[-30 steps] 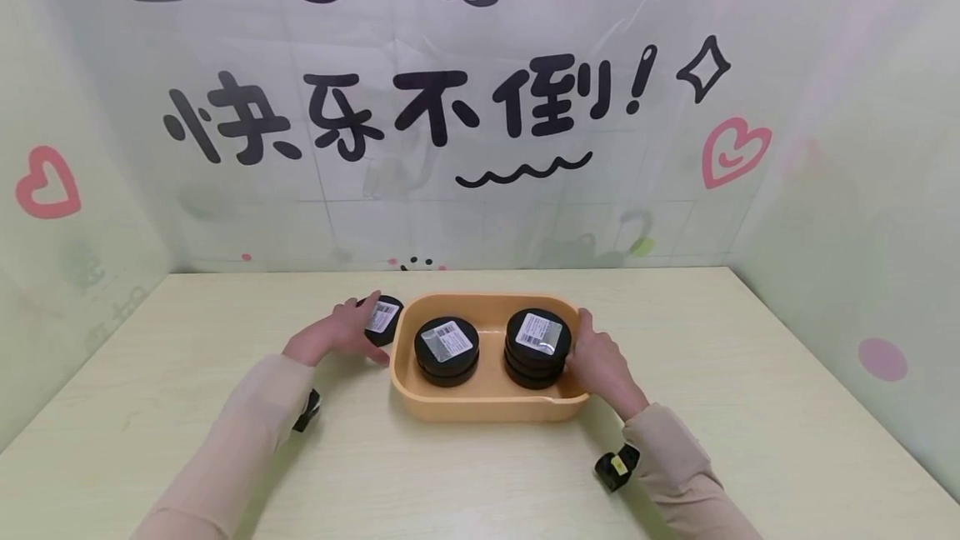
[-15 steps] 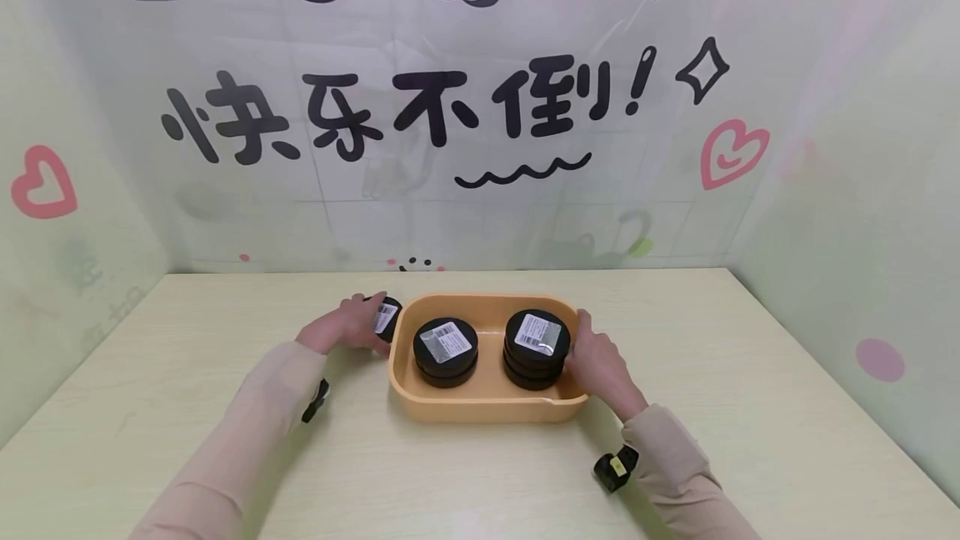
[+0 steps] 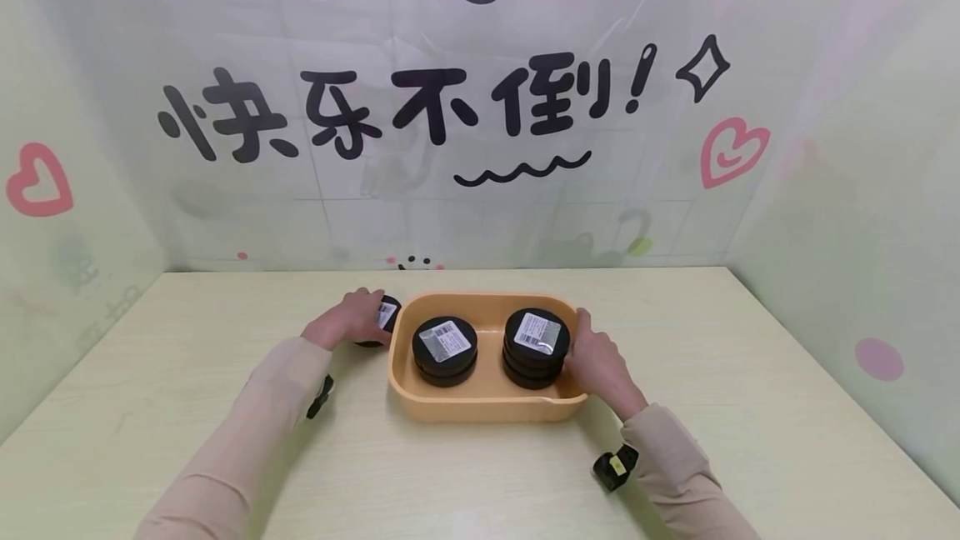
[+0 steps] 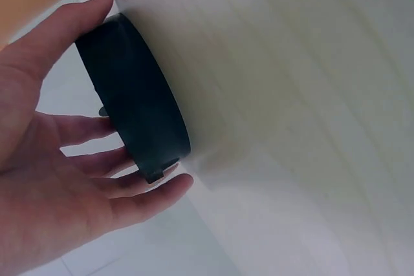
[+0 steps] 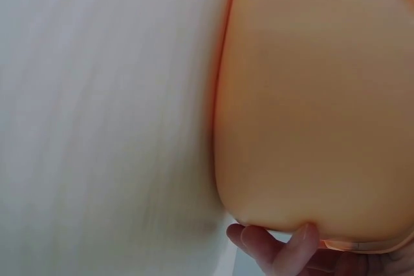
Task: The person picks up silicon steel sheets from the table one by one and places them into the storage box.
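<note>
My left hand (image 3: pixel 351 319) is just left of an orange plastic bin (image 3: pixel 491 411) and grips a round black case (image 3: pixel 387 314) with a white label on top. In the left wrist view its thumb lies on one edge of the black case (image 4: pixel 132 95) and the fingers curl at the opposite side; the case is at the tabletop. Inside the bin stand two stacks of like cases, a lower left stack (image 3: pixel 445 350) and a taller right stack (image 3: pixel 536 348). My right hand (image 3: pixel 600 365) holds the bin's right end, its fingers at the end wall (image 5: pixel 310 224).
The bin stands on a pale wood-grain table (image 3: pixel 465 482). A printed white curtain (image 3: pixel 450 223) closes off the back and both sides. Each wrist carries a small black camera, such as the right wrist camera (image 3: pixel 616 468).
My left hand has shifted a little to the right, further over the black case, covering more of its label. The right hand and the bin have hardly moved.
</note>
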